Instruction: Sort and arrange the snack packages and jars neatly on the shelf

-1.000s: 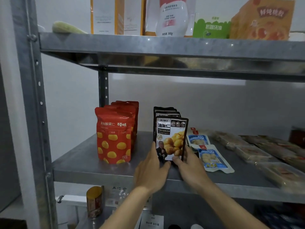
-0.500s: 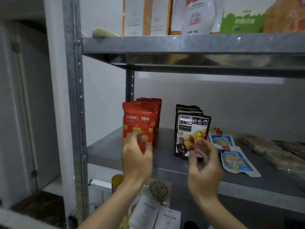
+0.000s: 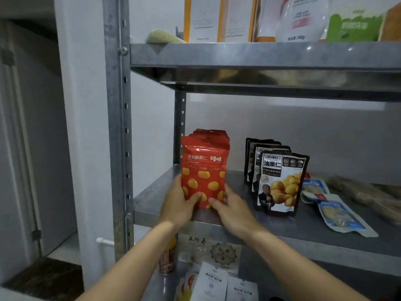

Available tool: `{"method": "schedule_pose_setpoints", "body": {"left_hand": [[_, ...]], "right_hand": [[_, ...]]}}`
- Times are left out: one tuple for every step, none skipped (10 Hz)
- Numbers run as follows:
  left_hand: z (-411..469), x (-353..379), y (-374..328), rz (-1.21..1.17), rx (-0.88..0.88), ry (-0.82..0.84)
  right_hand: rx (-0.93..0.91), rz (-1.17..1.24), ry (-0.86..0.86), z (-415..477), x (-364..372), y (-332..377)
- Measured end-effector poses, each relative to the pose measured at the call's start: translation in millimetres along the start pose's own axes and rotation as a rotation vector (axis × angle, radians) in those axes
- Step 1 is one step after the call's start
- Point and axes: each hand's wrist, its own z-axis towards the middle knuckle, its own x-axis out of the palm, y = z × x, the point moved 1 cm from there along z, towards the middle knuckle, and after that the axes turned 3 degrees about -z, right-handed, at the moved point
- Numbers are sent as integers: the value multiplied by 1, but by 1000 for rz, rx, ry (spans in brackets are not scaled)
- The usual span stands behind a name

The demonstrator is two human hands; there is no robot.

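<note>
A row of red chestnut pouches [image 3: 204, 168] stands upright at the left end of the grey metal shelf [image 3: 282, 227]. My left hand [image 3: 180, 203] grips the front red pouch at its lower left, thumb across its face. My right hand [image 3: 230, 207] holds the same pouch at its lower right corner. To the right, a row of black chestnut pouches [image 3: 280, 183] stands upright, untouched. Two blue flat packs [image 3: 338, 211] lie on the shelf further right.
Clear vacuum packs [image 3: 368, 194] lie at the far right of the shelf. The upright post [image 3: 118, 127] stands just left of the red pouches. Boxes and a white pouch [image 3: 301, 16] fill the upper shelf. A jar [image 3: 168, 257] and white packets [image 3: 213, 283] sit on the shelf below.
Both hands have left the black pouches and moved left to the red pouches, closing on the front one. The camera view has swung to the left.
</note>
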Motion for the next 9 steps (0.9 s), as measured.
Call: {"method": "schedule_pose_setpoints", "body": {"left_hand": [[1,1,3,55,47,-17],[1,2,5,82,65,-19],[2,2,5,81,53,-17],[2,3,6,83,42,-14],[1,4,5,74,47,-41],[-9,2,0,112,31,-139],[-27,-2,-4,179,81,-253],[-50,0,-13,217,241,-224],[-75,12,-32,373,288,-128]], "right_hand": [[8,-9,14,0,1,0],[26,-27,4,1,2,-1],[41,-39,7,1,2,-3],[47,-70,1,1,1,-3],[66,-94,-7,0,2,-2],[79,-88,-48,-8,1,2],[123,-110,-104,-25,-3,2],[138,-159,-91,-52,-12,-5],[84,-242,-76,-76,-28,-8]]}}
